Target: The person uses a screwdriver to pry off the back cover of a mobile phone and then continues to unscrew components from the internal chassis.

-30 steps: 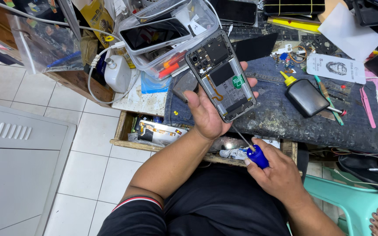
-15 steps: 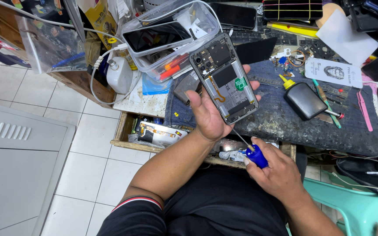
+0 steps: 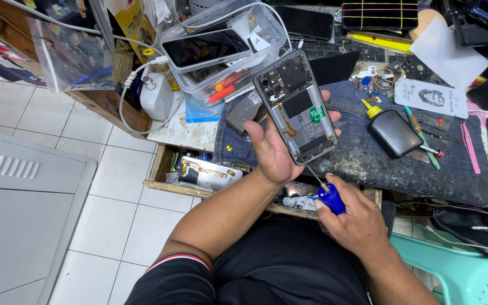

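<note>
Phone: opened phone [image 3: 299,107], back cover off, centre of frame, above the counter [image 3: 368,164].
Left hand [image 3: 275,152]: clamped round its lower edges.
Right hand [image 3: 357,217]: closed on blue-handled screwdriver [image 3: 326,195], tip at the phone's bottom edge.
Handling: probably light, stiff, fragile inside; best held by the frame edges, off the exposed boards.

Left hand [image 3: 275,152] raised palm up, fingers curled around what it grips, forearm running down to 7 o'clock, right hand [image 3: 357,217] lower at 4 o'clock, fist closed, knuckles up, wrist bent, both forearms bare
</note>
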